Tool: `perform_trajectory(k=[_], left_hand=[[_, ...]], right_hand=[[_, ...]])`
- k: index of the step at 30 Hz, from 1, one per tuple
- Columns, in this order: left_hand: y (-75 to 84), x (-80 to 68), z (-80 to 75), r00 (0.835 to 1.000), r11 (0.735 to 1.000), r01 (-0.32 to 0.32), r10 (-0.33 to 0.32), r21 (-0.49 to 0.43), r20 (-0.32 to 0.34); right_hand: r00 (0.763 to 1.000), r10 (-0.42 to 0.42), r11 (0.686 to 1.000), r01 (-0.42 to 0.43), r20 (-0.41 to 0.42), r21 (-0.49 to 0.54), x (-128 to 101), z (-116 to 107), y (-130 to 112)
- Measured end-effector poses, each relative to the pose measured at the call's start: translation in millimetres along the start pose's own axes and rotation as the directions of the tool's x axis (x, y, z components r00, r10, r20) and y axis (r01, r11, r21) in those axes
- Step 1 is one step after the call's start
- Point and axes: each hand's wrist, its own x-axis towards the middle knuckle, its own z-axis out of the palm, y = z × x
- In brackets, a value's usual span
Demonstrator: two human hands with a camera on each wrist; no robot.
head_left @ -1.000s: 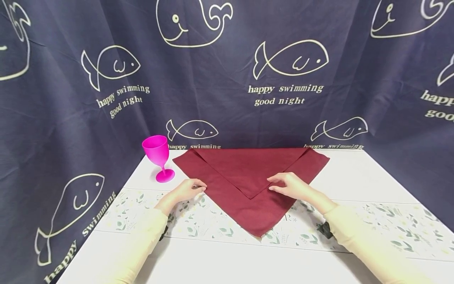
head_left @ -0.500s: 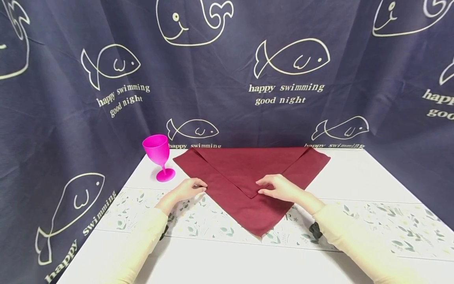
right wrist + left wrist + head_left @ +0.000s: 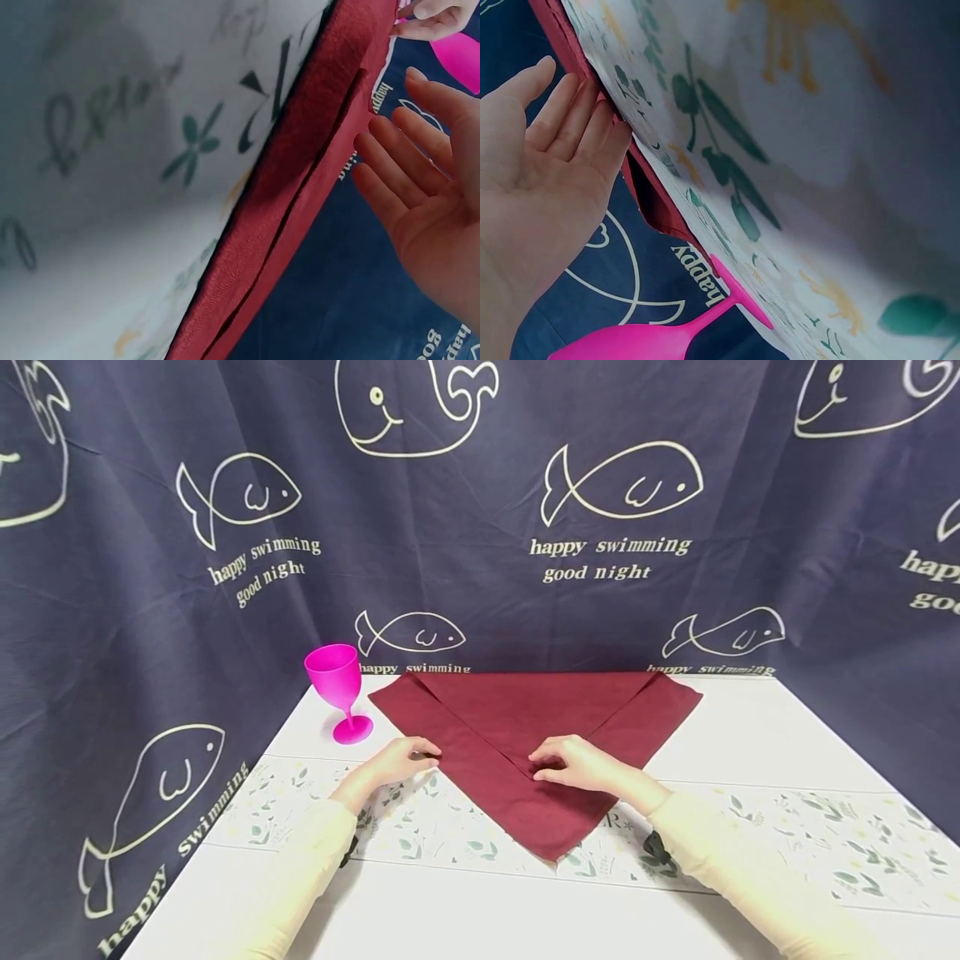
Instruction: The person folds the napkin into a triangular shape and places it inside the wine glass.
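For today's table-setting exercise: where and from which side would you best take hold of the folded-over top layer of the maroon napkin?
Probably at the top layer's point, pinched from the near side. The maroon napkin lies flat, but there two free edges meet and can lift. The right hand already rests there; the left hand touches the napkin's left edge. The far fold offers nothing to pinch.

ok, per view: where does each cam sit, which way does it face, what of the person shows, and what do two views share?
Head: worn on the head, facing forward and down at the table; shows both sleeves, left hand at the edge of the red cloth, right hand on it, pink goblet at left.
Left wrist: faces along the palm toward the fingers, which touch the cloth's edge.
Right wrist: faces along the open palm, hand just off the cloth.
Shared: both wrist views catch the cloth and goblet; the right also glimpses the left hand's fingertips.
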Motion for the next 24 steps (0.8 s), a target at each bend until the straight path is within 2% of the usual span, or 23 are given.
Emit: perform_trajectory(k=[12, 24], left_hand=[[1.9, -0.2, 2.3, 1.0, 0.999, 0.031, -0.031, -0.022, 0.002], [6.0, 0.3, -0.4, 0.997, 0.997, 0.08, -0.08, -0.019, 0.009]], right_hand=[[1.0, -0.003, 0.999, 0.003, 0.01, -0.032, -3, 9, 11], [1.0, 0.031, 1.0, -0.031, -0.006, -0.003, -4, 7, 13]])
